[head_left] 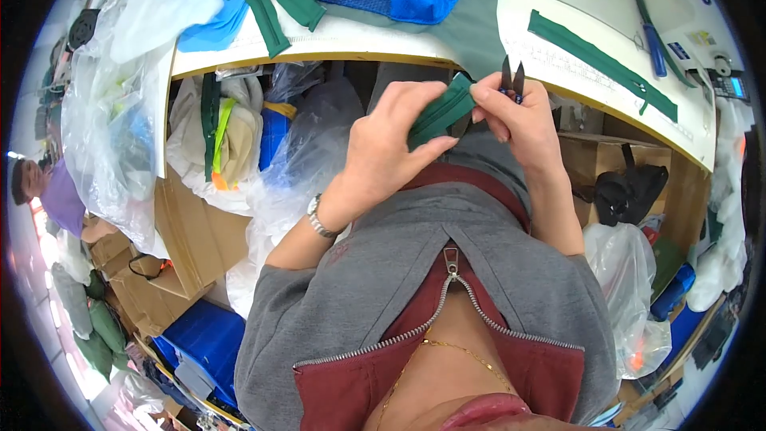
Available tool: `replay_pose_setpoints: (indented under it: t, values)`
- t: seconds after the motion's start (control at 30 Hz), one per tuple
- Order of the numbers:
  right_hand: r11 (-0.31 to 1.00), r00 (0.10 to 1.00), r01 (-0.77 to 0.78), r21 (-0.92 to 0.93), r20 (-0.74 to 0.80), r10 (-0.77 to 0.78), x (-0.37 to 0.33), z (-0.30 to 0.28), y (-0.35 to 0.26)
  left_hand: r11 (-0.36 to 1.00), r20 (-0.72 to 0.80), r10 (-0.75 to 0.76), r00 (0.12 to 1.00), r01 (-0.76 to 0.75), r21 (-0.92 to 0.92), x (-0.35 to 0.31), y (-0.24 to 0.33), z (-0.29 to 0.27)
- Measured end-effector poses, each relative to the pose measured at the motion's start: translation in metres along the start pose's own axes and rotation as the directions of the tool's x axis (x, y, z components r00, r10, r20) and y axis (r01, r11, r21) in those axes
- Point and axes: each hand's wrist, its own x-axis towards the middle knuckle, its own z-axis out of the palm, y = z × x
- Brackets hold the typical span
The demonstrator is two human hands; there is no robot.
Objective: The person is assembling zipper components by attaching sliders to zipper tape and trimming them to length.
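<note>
Strips [297,1] lie heaped on the desk [375,44] at eleven o'clock, probably for easy reach; the left hand [391,132], loosely curled, grasps a green piece [443,114] at one o'clock; the right hand [519,116] pinches its end, seemingly steadying it, and grips snips [519,81] pointing toward twelve; another strip [602,64] lies at two.

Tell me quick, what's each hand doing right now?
Left hand: closed, holding a green strip.
Right hand: closed around black-bladed snips, also touching the green strip's end.
</note>
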Motion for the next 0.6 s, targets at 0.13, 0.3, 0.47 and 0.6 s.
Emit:
replay_pose_setpoints:
  t: [0.13, 0.3, 0.47, 0.6]
  values:
    - [0.998, 0.998, 0.056, 0.028, 0.026, -0.056, -0.002, 0.005, 0.000, 0.997, -0.065, 0.033, 0.997, -0.037, -0.073, -0.001, -0.011, 0.008]
    - [0.993, 0.994, 0.093, -0.073, -0.043, -0.096, -0.004, 0.002, -0.002, 0.544, 0.352, -0.379, 0.856, 0.514, -0.663, -0.006, -0.009, 0.001]
    - [0.997, 0.997, 0.048, -0.053, 0.057, -0.045, -0.002, 0.002, 0.008, 0.350, 0.512, -0.341, 0.789, 0.612, -0.709, -0.006, -0.004, 0.000]
    - [0.995, 0.997, -0.032, 0.090, 0.069, 0.025, -0.005, 0.003, 0.006, 0.315, 0.563, -0.318, 0.763, 0.645, -0.696, -0.009, -0.006, 0.003]
